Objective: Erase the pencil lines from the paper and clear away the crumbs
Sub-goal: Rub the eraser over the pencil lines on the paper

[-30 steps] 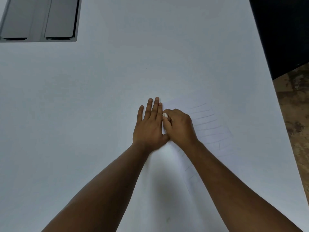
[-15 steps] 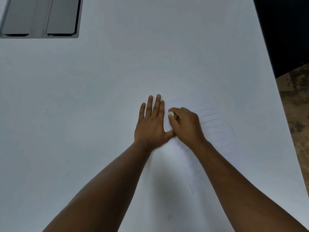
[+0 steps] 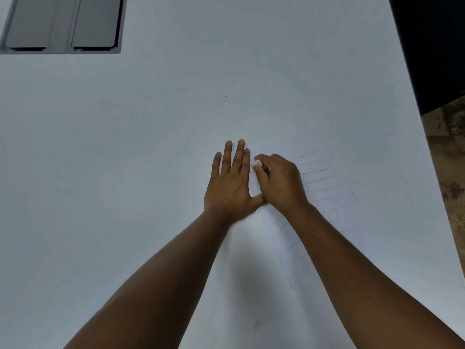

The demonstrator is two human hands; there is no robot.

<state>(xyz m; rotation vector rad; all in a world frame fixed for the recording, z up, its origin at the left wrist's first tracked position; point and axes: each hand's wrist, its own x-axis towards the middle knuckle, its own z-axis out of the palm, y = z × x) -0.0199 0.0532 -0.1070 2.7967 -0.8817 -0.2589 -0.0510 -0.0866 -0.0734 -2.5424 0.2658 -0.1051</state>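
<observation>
My left hand [image 3: 230,187] lies flat, palm down, on the white table [image 3: 125,172], fingers straight and close together pointing toward twelve o'clock, thumb stretched out toward three o'clock so its tip meets the heel of my right hand [image 3: 279,182]. It holds nothing; it only presses down at the left edge of the paper [image 3: 327,192].

My right hand is curled, knuckles up, fingertips bent down and toward ten o'clock. Between thumb and forefinger I pinch a small white eraser [image 3: 257,163], its tip touching the sheet just beside my left forefinger. Most of the eraser is hidden inside my grip.

Both forearms come in from six o'clock and converge at the hands, the right one crossing over the lower part of the paper.

The paper is barely distinct from the table. Faint pencil lines [image 3: 319,182] run across it at three o'clock of my right hand, with more at five o'clock alongside my right wrist.

At eleven o'clock, well apart, a grey recessed panel [image 3: 63,23] is set in the table.
</observation>
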